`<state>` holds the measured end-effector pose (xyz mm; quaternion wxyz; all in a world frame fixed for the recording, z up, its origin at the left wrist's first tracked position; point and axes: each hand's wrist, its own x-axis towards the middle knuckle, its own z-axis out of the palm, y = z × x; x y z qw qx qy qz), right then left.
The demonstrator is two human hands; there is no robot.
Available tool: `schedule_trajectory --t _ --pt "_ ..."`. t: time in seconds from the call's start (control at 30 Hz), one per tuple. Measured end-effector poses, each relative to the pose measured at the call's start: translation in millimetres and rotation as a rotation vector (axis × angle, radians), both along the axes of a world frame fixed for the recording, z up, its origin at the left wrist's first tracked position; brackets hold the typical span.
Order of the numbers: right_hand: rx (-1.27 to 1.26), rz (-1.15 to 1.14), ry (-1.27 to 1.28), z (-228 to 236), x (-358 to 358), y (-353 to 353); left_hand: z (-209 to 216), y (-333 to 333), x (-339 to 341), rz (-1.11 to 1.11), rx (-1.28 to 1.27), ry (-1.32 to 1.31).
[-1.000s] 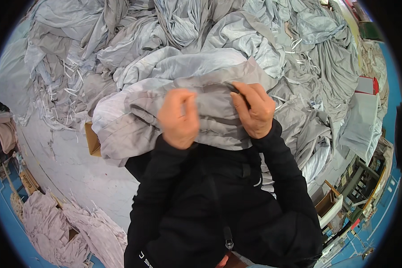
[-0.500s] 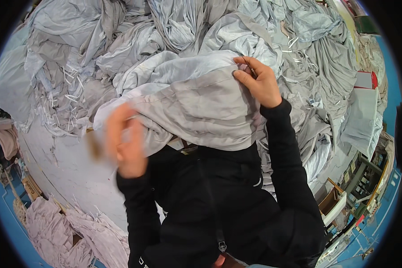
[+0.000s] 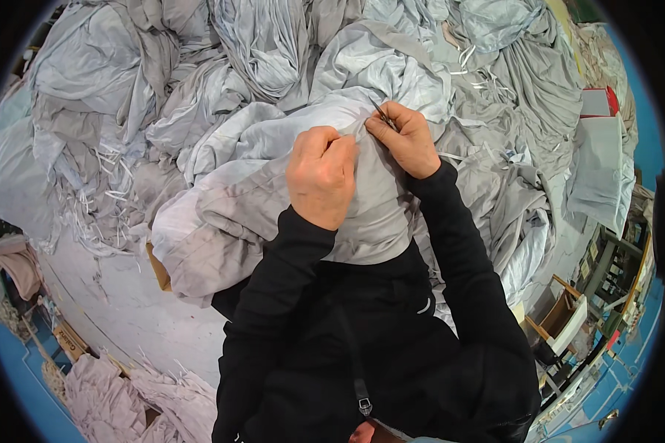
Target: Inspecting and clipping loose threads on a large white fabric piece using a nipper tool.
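A large grey and pale-blue cloth [image 3: 236, 188] lies across my lap and the table edge, with a seam running along it. My left hand [image 3: 321, 173] is closed at the cloth's upper part, its fingertips pinched on the fabric and partly hidden behind the knuckles. Just to its right, my right hand [image 3: 406, 140] pinches the same cloth at thumb and forefinger. Out of that grip sticks a small dark pointed tool [image 3: 383, 115] that looks like thread snips. The two hands are close together but apart, and the cloth between them is drawn into creases.
Heaped grey and pale-blue cloths [image 3: 266, 52] with white ties cover the far side of the white table [image 3: 118, 295]. A brown cardboard edge [image 3: 159, 267] shows beside the lap cloth. Pink cloth [image 3: 103, 399] lies low left. An open wooden drawer [image 3: 561, 317] stands at right.
My left hand has moved right and up from the cloth's left side to beside my right hand, and has closed on the fabric. My right hand has shifted slightly left; the dark tool shows more.
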<state>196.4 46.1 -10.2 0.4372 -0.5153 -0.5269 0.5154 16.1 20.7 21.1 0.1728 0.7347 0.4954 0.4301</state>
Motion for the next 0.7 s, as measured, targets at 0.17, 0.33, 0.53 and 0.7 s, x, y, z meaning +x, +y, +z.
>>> schedule_trajectory --t 0.17,0.33,0.53,0.7 --pt "0.021 -0.102 0.135 -8 -11 -9 -3 2 -8 -0.001 0.158 -0.017" --pt "0.035 -0.083 0.035 -12 -6 -12 -12 -12 -18 0.069 -0.228 -0.362" --pt "0.023 -0.067 0.077 -8 -9 -12 6 -7 -14 0.003 -0.242 -0.252" --pt "0.032 -0.080 0.079 -12 -11 -12 18 1 -7 -0.035 -0.176 0.083"
